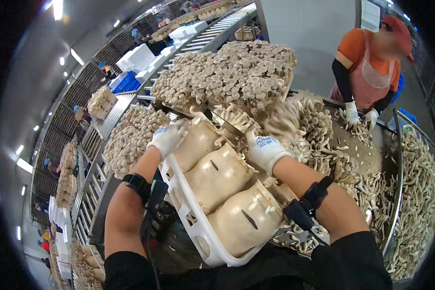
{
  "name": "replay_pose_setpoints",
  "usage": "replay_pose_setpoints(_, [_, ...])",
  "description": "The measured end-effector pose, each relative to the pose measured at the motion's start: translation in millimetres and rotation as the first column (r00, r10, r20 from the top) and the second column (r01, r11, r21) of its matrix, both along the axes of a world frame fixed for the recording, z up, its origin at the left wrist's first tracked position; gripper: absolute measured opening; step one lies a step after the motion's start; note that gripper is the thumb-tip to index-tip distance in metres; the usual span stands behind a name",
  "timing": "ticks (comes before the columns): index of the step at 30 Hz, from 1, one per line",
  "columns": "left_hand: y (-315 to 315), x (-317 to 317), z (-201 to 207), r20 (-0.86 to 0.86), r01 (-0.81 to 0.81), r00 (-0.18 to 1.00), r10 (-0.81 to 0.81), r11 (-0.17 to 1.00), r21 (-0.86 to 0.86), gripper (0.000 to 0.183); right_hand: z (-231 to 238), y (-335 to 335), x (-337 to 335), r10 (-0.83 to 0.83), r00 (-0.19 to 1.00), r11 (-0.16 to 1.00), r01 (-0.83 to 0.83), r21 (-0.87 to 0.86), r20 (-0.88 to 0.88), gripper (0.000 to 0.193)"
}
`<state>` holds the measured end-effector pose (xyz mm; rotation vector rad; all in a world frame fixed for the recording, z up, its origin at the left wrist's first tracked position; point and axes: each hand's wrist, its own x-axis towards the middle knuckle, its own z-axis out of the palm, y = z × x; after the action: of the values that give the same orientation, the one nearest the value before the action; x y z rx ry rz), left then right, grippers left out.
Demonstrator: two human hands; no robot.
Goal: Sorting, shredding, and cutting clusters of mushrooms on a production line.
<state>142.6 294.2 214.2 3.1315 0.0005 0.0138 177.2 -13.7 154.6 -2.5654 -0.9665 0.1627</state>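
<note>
A white plastic crate in front of me holds a row of pale, plump mushroom grow bags, with dark slits in the nearer two. My left hand, in a white glove, is closed against the left side of the farthest bag. My gloved right hand grips a knife, its handle hidden by the fingers. The knife's blade points up and left along the bags' tops, by cut mushroom stems. Just beyond the right hand, a mushroom clump is smeared by motion.
Large mushroom clusters stand beyond the crate, with another block at left on a roller conveyor. Loose mushrooms cover the worktable at right. A co-worker handles mushrooms there. A mesh bin is full of stems.
</note>
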Motion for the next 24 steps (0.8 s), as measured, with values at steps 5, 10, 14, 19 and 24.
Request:
replay_pose_setpoints(5, [-21.6,-9.8,10.1,-0.025,-0.095,0.995,0.094,0.993,-0.074,0.045,6.2,-0.5,11.7,-0.022,1.0,0.999,0.021,-0.049,-0.015,0.028])
replay_pose_setpoints(10, [-0.9,-22.0,5.1,-0.013,-0.054,0.999,0.053,0.997,-0.057,0.04,52.7,46.2,20.2,0.02,0.991,0.988,-0.039,-0.146,-0.13,0.028])
replay_pose_setpoints(14, [-37.8,-16.5,17.7,0.014,-0.109,0.994,0.11,0.993,-0.04,0.043,-53.3,67.8,67.9,-0.003,0.992,0.964,-0.031,-0.265,-0.128,0.045])
replay_pose_setpoints(19, [-15.4,-46.5,9.8,0.0,-0.17,0.985,0.172,0.975,-0.144,0.043,-24.0,32.9,64.4,-0.056,0.947,0.928,-0.067,-0.366,-0.317,0.036])
replay_pose_setpoints(24, [11.4,-62.0,1.8,-0.002,-0.183,0.982,0.186,0.96,-0.212,0.051,-44.7,-15.2,39.7,0.028,0.996,0.984,-0.042,-0.172,-0.084,0.035])
